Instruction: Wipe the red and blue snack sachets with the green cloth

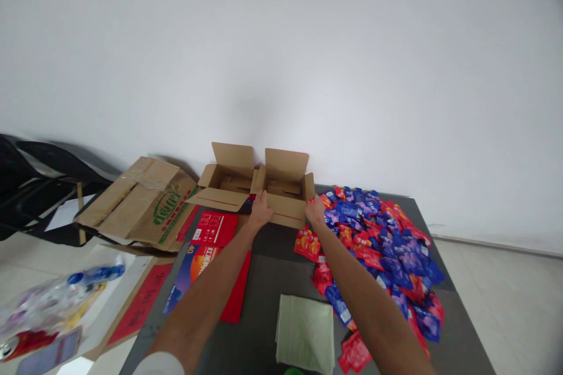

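Note:
Two open cardboard boxes stand side by side at the back of the dark table. My left hand is closed on the front left corner of the right box, near the gap between the boxes. At that box's front right corner, my right hand grips the cardboard. The inside of the right box looks bare as far as it shows. The left box has its flaps spread. Red and blue packets lie heaped beside my right hand and forearm.
Flattened printed cartons lie under my left forearm. A folded pale green cloth is at the table's near edge. On the left are a large cardboard carton, a plastic bottle, a red can and a phone.

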A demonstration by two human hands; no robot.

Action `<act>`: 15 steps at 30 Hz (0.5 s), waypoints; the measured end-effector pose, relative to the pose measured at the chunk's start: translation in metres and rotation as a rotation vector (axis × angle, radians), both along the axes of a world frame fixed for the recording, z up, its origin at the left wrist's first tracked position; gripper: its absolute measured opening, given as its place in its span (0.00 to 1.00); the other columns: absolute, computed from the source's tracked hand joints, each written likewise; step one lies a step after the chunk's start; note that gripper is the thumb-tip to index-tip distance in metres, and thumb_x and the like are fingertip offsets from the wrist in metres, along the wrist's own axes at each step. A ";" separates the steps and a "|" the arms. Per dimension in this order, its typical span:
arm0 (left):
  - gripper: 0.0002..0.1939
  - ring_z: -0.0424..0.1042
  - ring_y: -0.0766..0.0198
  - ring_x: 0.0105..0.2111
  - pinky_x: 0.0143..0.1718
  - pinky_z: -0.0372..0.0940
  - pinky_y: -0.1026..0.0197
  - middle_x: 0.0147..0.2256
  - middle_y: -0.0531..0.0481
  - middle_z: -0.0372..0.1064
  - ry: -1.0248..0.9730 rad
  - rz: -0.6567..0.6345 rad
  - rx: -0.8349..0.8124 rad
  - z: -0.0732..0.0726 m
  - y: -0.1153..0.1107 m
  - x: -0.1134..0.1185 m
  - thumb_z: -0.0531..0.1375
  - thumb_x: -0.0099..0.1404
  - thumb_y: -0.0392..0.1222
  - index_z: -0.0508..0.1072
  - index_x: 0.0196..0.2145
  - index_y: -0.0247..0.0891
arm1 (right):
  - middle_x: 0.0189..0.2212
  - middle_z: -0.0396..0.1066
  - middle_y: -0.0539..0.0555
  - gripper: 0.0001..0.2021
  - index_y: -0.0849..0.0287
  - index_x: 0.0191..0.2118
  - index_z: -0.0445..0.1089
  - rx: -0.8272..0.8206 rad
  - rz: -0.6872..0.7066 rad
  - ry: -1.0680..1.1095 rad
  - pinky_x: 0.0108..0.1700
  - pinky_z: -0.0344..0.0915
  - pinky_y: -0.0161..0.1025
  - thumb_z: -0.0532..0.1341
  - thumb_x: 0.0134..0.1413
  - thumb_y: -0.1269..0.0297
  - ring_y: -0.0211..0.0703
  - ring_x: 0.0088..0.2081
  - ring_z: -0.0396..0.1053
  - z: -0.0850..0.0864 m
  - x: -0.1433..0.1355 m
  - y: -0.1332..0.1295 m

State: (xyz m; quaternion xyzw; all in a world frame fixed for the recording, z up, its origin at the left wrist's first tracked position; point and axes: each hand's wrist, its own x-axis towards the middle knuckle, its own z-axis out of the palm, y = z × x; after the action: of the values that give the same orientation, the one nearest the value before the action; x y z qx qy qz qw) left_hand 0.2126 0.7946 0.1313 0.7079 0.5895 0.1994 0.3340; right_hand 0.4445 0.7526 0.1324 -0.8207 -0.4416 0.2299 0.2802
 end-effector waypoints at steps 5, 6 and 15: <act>0.40 0.39 0.51 0.71 0.71 0.37 0.47 0.71 0.34 0.42 0.047 -0.029 0.095 0.012 -0.047 0.003 0.54 0.59 0.33 0.49 0.69 0.26 | 0.60 0.65 0.68 0.26 0.69 0.62 0.63 -0.015 -0.065 -0.042 0.64 0.52 0.47 0.52 0.60 0.65 0.55 0.62 0.60 0.000 -0.010 -0.033; 0.40 0.39 0.52 0.71 0.71 0.38 0.47 0.70 0.36 0.43 0.068 -0.035 0.114 0.014 -0.058 0.002 0.54 0.60 0.33 0.49 0.69 0.28 | 0.59 0.65 0.67 0.26 0.68 0.62 0.63 -0.015 -0.074 -0.045 0.64 0.52 0.46 0.51 0.60 0.64 0.55 0.62 0.61 -0.001 -0.013 -0.041; 0.36 0.42 0.58 0.71 0.71 0.41 0.51 0.70 0.41 0.46 0.045 -0.034 0.129 0.002 -0.155 -0.031 0.50 0.64 0.34 0.50 0.69 0.31 | 0.55 0.70 0.67 0.24 0.68 0.59 0.65 -0.044 -0.165 -0.064 0.61 0.56 0.46 0.48 0.60 0.68 0.54 0.59 0.64 -0.013 -0.054 -0.124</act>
State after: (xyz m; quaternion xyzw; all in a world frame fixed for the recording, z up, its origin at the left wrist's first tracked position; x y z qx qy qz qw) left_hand 0.1817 0.6394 0.1334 0.7423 0.5706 0.2153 0.2776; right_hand 0.3905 0.6282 0.1194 -0.8674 -0.3759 0.1893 0.2656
